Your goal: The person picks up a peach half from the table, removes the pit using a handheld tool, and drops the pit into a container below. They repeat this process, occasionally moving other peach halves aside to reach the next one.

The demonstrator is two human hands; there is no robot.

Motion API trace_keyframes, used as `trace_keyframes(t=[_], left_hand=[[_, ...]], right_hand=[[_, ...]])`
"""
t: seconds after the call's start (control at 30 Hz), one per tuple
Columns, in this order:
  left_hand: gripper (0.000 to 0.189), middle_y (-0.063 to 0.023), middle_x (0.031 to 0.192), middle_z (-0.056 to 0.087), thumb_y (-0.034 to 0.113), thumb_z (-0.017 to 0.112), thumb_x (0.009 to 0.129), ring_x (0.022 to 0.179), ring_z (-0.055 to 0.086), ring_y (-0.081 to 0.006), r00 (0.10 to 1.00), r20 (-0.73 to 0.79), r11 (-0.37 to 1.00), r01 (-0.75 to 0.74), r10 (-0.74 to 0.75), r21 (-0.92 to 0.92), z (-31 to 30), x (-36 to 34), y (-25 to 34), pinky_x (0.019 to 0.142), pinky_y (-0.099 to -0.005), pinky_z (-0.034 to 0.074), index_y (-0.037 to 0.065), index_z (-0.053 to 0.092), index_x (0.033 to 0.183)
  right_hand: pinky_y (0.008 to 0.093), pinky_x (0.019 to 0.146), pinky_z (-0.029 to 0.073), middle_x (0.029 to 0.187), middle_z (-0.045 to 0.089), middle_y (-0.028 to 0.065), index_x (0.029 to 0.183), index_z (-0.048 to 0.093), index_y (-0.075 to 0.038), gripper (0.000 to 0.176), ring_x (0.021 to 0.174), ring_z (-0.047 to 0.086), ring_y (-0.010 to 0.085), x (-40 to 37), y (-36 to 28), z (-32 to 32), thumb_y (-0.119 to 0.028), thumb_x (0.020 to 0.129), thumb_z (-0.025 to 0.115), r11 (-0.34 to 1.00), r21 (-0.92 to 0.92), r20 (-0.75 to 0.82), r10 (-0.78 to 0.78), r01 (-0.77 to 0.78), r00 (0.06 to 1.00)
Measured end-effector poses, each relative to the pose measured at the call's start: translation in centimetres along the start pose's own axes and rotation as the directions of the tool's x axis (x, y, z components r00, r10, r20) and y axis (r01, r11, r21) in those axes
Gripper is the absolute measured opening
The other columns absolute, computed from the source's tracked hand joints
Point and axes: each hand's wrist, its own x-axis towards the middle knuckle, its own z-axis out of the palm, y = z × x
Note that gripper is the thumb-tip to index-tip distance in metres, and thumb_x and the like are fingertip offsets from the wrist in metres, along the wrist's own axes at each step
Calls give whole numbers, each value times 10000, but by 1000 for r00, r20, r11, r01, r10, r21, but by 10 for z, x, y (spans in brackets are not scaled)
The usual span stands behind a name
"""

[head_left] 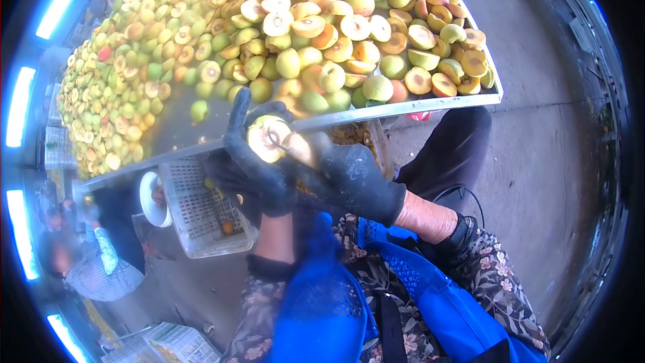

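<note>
My left hand (261, 178), in a black glove, is wrapped round a halved peach (263, 140) with its pale cut face turned up. One finger sticks up beside it. My right hand (353, 181), also in a black glove, grips a small pitting tool (300, 150) with a light-coloured handle. Its thin curved metal tip reaches into the middle of the cut face. Both hands are close together, just below the near edge of a metal-rimmed table (396, 111). Heaped on that table are many peach halves (289, 64), some cut side up and others skin side up.
Below the table, a white plastic crate (208, 235) holds a few fruit pieces, with a white bucket (153, 198) beside it. Another person (107, 265) is at the left. Several crates (164, 343) stand at lower left, and concrete floor (537, 161) lies to the right.
</note>
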Motion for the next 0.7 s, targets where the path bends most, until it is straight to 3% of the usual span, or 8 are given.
trace_keyframes(t=[0.13, 0.27, 0.47, 0.57, 0.6, 0.67, 0.7], left_hand=[[431, -181, 953, 613, 203, 438, 954, 811, 598, -209, 980, -69, 964, 170, -187, -207, 7, -4, 3, 749, -312, 509, -87, 429, 1272], [432, -170, 944, 613, 223, 388, 962, 804, 585, -201, 972, -50, 962, 217, -228, -163, 9, -3, 3, 733, -301, 502, -91, 452, 1251], [458, -136, 936, 650, 271, 329, 986, 764, 610, -178, 975, 22, 967, 223, -222, -125, 2, -3, 3, 703, -292, 520, -99, 508, 1188], [441, -116, 903, 679, 265, 329, 983, 768, 640, -165, 984, -34, 985, 174, -173, 20, 5, -3, 5, 690, -291, 537, -80, 562, 1126], [435, -109, 890, 688, 261, 330, 980, 771, 650, -161, 987, -58, 985, 155, -151, 70, 8, -4, 5, 685, -292, 543, -71, 582, 1103], [363, -118, 890, 687, 222, 394, 963, 783, 655, -173, 1000, 11, 969, -20, 18, 246, 4, -1, 2, 683, -294, 545, -58, 588, 1089], [299, -134, 932, 677, 180, 464, 930, 804, 653, -187, 998, 27, 992, 61, -65, 113, 2, -3, -1, 699, -303, 543, -51, 576, 1082]], right_hand=[[418, 476, 439, 792, 564, 134, 1322, 453, -126, 554, 536, 580, 318, -3, -1, 6, -190, 813, 662, 996, -79, 32, -41, 44, 999], [433, 461, 417, 781, 545, 137, 1289, 464, -134, 511, 533, 571, 313, -5, -1, 9, -182, 815, 648, 1000, -17, 64, 21, -20, 998], [443, 483, 424, 698, 537, 141, 1183, 492, -55, 390, 544, 563, 337, -11, 11, 12, -148, 827, 620, 998, -57, 82, -20, 25, 996], [413, 517, 448, 761, 590, 147, 1155, 501, -17, 333, 587, 591, 312, -9, 5, 11, -149, 866, 599, 969, 230, 53, 82, -92, 995], [400, 527, 452, 774, 601, 152, 1139, 506, -12, 307, 604, 600, 298, -10, 3, 8, -155, 881, 589, 989, 131, 59, 57, -64, 997], [375, 546, 462, 798, 625, 161, 1108, 516, -1, 263, 637, 617, 271, -7, 2, 4, -168, 912, 570, 997, -73, 82, -4, 10, 997], [363, 560, 466, 796, 630, 153, 1109, 516, 5, 268, 658, 620, 248, -11, 13, 17, -174, 917, 568, 995, 100, 78, 10, -17, 997]])
